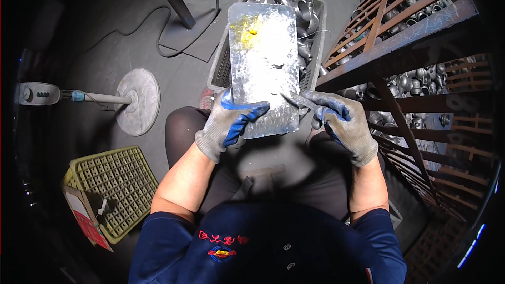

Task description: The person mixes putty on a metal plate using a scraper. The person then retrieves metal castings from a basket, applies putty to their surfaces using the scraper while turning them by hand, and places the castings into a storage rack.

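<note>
A rectangular metal plate [263, 68] with a yellow smear near its far left corner lies in front of me over the near part of a crate. My left hand [226, 121], in a grey glove with a blue palm, clasps its near left edge, thumb flat on top. In the same kind of glove, my right hand [342, 121] is closed round a slim, flat metal tool [300, 101]. The tool's tip points left over the plate's near right part; whether it touches cannot be made out. Small dark marks show on the plate near the tip.
The grey crate [216, 71] holds several metal pipe-like castings [302, 8]. Rusty barred cages [400, 31] full of castings stand at right. To the left are a round-based stand [139, 100], a yellow-green plastic crate [113, 189], and a post [176, 0] with a cable [165, 34].
</note>
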Motion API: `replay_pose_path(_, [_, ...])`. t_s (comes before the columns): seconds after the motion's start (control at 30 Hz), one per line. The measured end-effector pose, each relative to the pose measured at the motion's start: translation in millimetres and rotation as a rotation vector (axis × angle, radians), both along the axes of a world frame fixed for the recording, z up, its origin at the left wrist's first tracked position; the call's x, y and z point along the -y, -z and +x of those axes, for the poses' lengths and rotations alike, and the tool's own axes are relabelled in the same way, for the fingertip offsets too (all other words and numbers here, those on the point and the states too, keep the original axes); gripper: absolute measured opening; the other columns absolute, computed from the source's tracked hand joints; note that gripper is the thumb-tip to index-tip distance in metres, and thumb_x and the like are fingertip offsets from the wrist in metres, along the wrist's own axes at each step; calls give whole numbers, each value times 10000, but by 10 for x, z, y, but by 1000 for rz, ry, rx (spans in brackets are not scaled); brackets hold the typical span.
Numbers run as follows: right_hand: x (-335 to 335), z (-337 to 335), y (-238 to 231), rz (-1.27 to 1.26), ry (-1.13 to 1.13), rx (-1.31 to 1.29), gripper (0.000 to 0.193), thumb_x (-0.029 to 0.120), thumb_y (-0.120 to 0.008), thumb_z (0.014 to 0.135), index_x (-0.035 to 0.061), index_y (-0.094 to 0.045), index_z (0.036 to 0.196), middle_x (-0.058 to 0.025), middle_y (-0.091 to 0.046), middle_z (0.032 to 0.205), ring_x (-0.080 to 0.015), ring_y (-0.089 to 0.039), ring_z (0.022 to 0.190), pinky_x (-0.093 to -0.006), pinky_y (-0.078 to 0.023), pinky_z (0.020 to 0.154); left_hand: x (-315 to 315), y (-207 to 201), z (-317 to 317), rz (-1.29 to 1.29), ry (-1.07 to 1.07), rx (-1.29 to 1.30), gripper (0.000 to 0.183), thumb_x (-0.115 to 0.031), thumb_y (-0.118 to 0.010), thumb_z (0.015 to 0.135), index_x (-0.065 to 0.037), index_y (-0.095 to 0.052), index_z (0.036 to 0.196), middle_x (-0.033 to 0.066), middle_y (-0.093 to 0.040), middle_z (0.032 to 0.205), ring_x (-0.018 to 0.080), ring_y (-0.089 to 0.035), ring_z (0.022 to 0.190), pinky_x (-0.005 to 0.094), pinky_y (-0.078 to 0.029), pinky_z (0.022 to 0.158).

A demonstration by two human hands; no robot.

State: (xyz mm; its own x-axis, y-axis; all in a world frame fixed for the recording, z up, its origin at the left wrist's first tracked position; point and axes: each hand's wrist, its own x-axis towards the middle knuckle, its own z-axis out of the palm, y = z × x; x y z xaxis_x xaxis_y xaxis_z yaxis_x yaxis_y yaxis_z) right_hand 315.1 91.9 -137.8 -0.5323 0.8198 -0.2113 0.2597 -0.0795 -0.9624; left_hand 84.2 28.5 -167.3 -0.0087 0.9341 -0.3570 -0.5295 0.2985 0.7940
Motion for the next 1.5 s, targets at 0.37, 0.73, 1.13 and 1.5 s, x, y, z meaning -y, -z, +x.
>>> replay_pose_path(0.37, [-200, 32, 144, -325, -48, -133, 211, -5, -531, 769, -27, -606, 966, -33, -587, 704, -88, -565, 601, -224, -462, 570, 25, 12, 15, 28, -15, 87, 380, -17, -679, 766, -3, -549, 1123, 26, -613, 909, 100, -576, 758, 240, -474, 684])
replay_pose_path(0.73, [-57, 24, 8, 796, 174, 366, 307, 29, -638, 713, 84, -656, 1015, -128, -656, 899, -308, -626, 799, -352, -501, 725, 17, 99, -178, -168, 56, 794, 483, 15, -657, 777, 2, -483, 1228, 52, -617, 987, 111, -591, 865, 244, -487, 779])
replay_pose_path(1.13, [-201, -122, -10, 944, 174, 328, 444, -5, -653, 654, 155, -652, 1069, -92, -604, 933, -282, -590, 846, -358, -489, 710, 101, 136, 143, -71, 123, 181, 430, 35, -642, 785, 26, -503, 1192, 89, -603, 1070, 148, -600, 925, 278, -506, 819])
replay_pose_path(1.5, [-168, -123, -66, 919, 158, 405, 438, 20, -661, 666, 173, -645, 1077, -82, -592, 919, -278, -580, 850, -373, -485, 705, 146, 155, 137, -50, 193, 105, 445, -29, -670, 782, 42, -510, 1191, 107, -608, 1065, 158, -610, 917, 278, -504, 806])
